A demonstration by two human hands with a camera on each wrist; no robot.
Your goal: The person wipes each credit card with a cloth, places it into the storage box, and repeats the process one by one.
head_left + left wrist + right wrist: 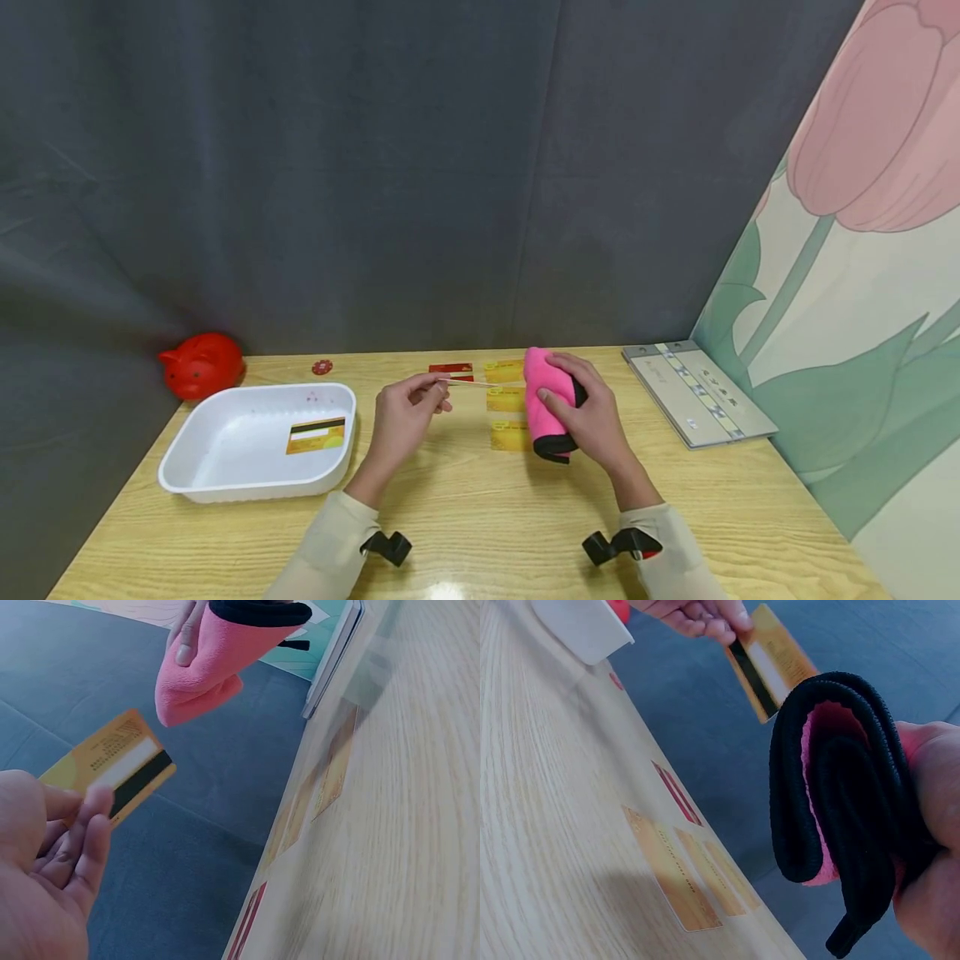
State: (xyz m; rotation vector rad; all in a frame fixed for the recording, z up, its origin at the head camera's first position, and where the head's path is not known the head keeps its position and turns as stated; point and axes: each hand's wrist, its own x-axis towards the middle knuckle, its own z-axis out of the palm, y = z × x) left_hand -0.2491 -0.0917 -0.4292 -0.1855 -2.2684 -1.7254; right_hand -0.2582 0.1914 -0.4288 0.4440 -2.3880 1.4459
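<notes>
Held card (131, 750), one, yellow, dark-striped side to the wrist cameras: raised above the table (465, 521), between the hands. Left hand (403, 421): thumb and fingertips pinching the card's near end. Right hand (597, 417): curled round a folded pink cloth (546, 392) with black edging, apart from the card. Progress, by judgement: partway; a striped card (315, 435) lies in the white tray (247, 493) at the left hand's nine o'clock, one is in hand, and a red card (452, 368) and three yellow cards (506, 400), toward the cloth's nine to ten o'clock, appear left to handle. Bearing: long axis eight to two o'clock in the left wrist view, free end at two; edge-on in the head view, free end toward three, tilt hard to judge
</notes>
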